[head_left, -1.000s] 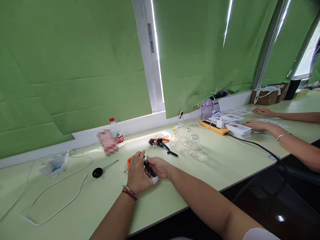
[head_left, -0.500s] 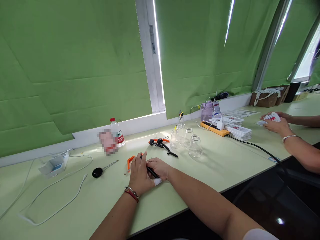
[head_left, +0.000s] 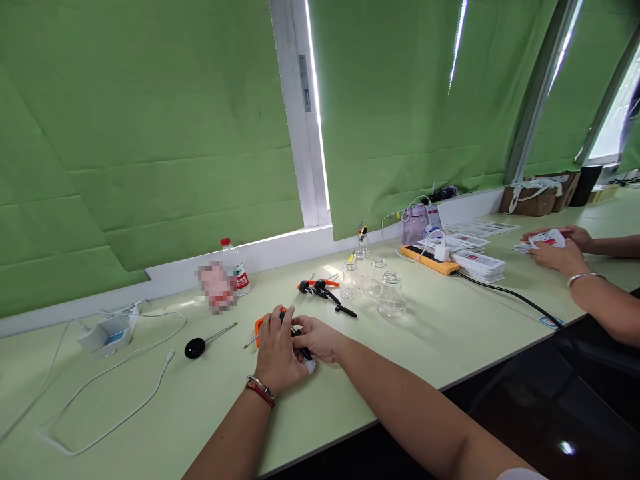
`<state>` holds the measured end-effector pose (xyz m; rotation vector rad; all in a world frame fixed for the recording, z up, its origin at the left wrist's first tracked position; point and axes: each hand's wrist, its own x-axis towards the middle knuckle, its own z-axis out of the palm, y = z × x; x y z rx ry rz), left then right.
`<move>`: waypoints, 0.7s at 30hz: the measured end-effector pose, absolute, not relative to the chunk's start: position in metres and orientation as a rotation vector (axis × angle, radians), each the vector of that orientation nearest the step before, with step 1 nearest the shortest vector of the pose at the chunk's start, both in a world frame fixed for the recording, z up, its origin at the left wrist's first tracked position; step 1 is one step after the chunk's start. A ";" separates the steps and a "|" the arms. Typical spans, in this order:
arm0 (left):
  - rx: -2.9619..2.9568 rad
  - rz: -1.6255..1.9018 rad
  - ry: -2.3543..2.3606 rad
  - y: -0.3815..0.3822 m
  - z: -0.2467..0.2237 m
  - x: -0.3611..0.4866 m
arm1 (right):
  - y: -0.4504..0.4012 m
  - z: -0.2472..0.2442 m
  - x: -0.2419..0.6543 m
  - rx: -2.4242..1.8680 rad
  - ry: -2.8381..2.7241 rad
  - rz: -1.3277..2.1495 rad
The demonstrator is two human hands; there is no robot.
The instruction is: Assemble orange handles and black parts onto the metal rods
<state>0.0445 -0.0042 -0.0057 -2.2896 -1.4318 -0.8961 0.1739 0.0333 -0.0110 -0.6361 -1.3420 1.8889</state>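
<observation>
My left hand (head_left: 279, 350), fingers curled, grips a black-and-orange tool (head_left: 301, 343) close over the table. A thin metal tip and an orange part show beyond its fingers; most of the tool is hidden. Opposite it, my right hand (head_left: 321, 339) pinches the tool's black end. Something white covers my left thumb. Just beyond my hands lie more orange-and-black tools (head_left: 319, 285) with thin metal rods, and a short black stick (head_left: 346, 311). To the left rests a black disc (head_left: 195, 347) with metal rods.
Several clear glass jars (head_left: 391, 297) stand right of centre, one holding pens. Behind them are an orange power strip (head_left: 429, 260) and a purple bottle (head_left: 413, 225). A water bottle (head_left: 242, 277) and white cable (head_left: 150, 393) are left. Another person's hands (head_left: 563, 252) hold cards.
My hands have shifted slightly around the tool. My right fingers have come further over its black end, and less of that end shows. The view has moved a little.
</observation>
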 end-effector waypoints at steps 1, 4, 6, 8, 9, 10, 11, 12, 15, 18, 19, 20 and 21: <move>-2.294 -0.885 -1.424 -0.003 -0.007 0.044 | 0.033 -0.011 0.173 -0.659 -1.358 1.867; -2.311 -0.890 -1.401 -0.001 -0.009 0.042 | 0.032 -0.010 0.171 -0.701 -1.392 1.815; -2.310 -0.922 -1.395 0.000 -0.009 0.041 | 0.030 -0.010 0.169 -0.734 -1.404 1.787; -2.303 -0.962 -1.397 0.000 -0.008 0.041 | 0.029 -0.009 0.167 -0.774 -1.393 1.753; -2.299 -0.981 -1.402 0.000 -0.008 0.041 | 0.028 -0.008 0.167 -0.792 -1.375 1.733; -2.295 -0.999 -1.410 0.000 -0.007 0.041 | 0.028 -0.008 0.167 -0.805 -1.352 1.717; -2.293 -1.012 -1.420 0.000 -0.007 0.041 | 0.028 -0.007 0.166 -0.812 -1.331 1.709; -2.292 -1.019 -1.431 0.000 -0.007 0.041 | 0.027 -0.007 0.166 -0.815 -1.315 1.708; -2.286 -1.016 -1.447 0.001 -0.007 0.042 | 0.027 -0.007 0.166 -0.812 -1.308 1.720; -2.272 -1.017 -1.440 0.000 -0.008 0.043 | 0.028 -0.009 0.166 -0.805 -1.316 1.719; -2.269 -1.018 -1.436 0.000 -0.008 0.044 | 0.028 -0.010 0.166 -0.801 -1.318 1.723; -2.270 -1.017 -1.435 0.000 -0.008 0.044 | 0.029 -0.011 0.166 -0.797 -1.318 1.727; -2.273 -1.018 -1.434 -0.001 -0.008 0.044 | 0.029 -0.012 0.166 -0.796 -1.320 1.731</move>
